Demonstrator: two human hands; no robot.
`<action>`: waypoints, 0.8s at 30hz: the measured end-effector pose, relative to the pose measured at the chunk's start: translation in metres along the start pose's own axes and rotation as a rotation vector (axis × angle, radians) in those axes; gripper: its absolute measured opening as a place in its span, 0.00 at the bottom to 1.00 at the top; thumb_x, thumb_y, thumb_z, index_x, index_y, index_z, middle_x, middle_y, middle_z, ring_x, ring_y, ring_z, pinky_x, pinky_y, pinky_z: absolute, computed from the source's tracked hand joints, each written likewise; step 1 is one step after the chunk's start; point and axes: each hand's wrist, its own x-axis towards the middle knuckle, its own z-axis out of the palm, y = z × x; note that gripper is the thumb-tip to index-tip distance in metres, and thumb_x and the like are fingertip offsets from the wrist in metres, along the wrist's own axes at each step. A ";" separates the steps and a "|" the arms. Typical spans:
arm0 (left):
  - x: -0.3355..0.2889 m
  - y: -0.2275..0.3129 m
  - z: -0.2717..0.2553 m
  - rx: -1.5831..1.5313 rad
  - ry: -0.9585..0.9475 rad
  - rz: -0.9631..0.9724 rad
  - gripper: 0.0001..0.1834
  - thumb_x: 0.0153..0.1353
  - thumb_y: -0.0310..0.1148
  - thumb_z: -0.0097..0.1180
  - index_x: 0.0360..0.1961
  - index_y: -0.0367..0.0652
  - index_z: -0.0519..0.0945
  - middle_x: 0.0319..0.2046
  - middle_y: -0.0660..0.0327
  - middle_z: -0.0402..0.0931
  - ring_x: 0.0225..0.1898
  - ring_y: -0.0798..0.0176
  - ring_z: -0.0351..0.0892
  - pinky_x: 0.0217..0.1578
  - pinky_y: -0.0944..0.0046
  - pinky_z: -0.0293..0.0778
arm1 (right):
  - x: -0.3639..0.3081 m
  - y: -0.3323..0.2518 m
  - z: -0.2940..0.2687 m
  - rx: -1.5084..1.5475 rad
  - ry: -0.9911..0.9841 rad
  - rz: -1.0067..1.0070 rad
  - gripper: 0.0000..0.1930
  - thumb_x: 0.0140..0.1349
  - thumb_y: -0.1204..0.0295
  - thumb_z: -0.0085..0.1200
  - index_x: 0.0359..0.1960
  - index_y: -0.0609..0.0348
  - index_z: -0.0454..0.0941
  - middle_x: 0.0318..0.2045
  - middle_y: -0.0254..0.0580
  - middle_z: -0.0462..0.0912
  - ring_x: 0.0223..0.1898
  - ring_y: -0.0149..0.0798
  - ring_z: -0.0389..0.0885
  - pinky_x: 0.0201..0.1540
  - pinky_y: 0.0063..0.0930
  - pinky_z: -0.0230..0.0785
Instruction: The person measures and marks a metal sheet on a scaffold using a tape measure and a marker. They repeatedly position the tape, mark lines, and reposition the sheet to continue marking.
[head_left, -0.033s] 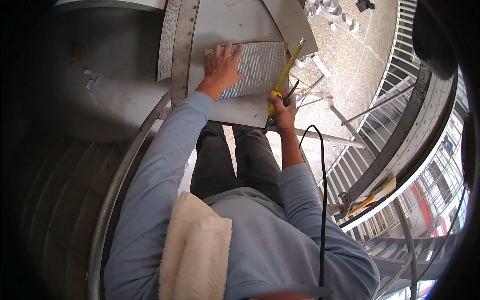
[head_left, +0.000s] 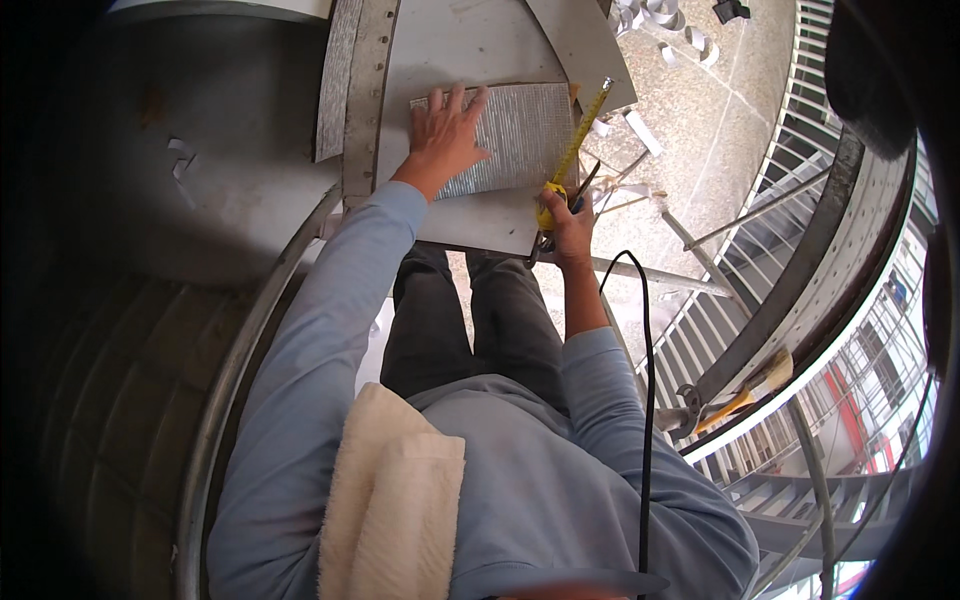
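Note:
On a grey flat panel (head_left: pixel 485 225) lies a silvery ribbed sheet (head_left: pixel 525 135), roughly four-sided. My left hand (head_left: pixel 443 138) rests on its left part, fingers spread. At the panel's near right corner, my right hand (head_left: pixel 572 232) is closed round a yellow tape measure (head_left: pixel 551 200). Its yellow blade (head_left: pixel 583 137) is pulled out and slants away along the sheet's right side. A dark pointed tool (head_left: pixel 590 178) also sticks out of the right hand; its kind is unclear. Dark metal loops (head_left: pixel 541 243) show below the tape case, partly hidden by that hand.
A riveted metal strip (head_left: pixel 365 100) borders the panel on the left. Curled white strips (head_left: pixel 660 15) lie on the speckled floor. A metal rail (head_left: pixel 240 365) runs along my left side; a black cable (head_left: pixel 648 370) hangs by my right arm. White railings (head_left: pixel 790 130) stand farther right.
My right hand has shifted very slightly right with the tape measure and the pointed tool. The left hand and the silvery sheet stay in place.

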 end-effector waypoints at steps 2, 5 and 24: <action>0.003 0.000 -0.004 0.058 -0.026 0.004 0.57 0.49 0.55 0.77 0.78 0.61 0.59 0.73 0.53 0.57 0.71 0.40 0.58 0.63 0.29 0.65 | 0.000 -0.002 -0.002 0.000 0.060 0.079 0.19 0.58 0.66 0.74 0.43 0.57 0.76 0.32 0.33 0.81 0.28 0.27 0.78 0.29 0.25 0.72; 0.008 0.000 -0.011 0.093 -0.054 0.008 0.58 0.50 0.57 0.75 0.79 0.63 0.57 0.73 0.53 0.58 0.72 0.38 0.58 0.64 0.28 0.64 | 0.002 -0.001 -0.001 0.030 0.037 0.027 0.20 0.58 0.66 0.74 0.41 0.57 0.74 0.32 0.34 0.80 0.30 0.27 0.77 0.31 0.25 0.71; 0.011 -0.013 -0.020 0.153 -0.130 0.013 0.58 0.52 0.56 0.74 0.80 0.63 0.54 0.77 0.49 0.54 0.76 0.36 0.53 0.70 0.29 0.54 | 0.012 0.004 0.013 0.120 0.185 0.015 0.21 0.60 0.66 0.73 0.43 0.57 0.71 0.33 0.36 0.80 0.26 0.27 0.76 0.22 0.23 0.70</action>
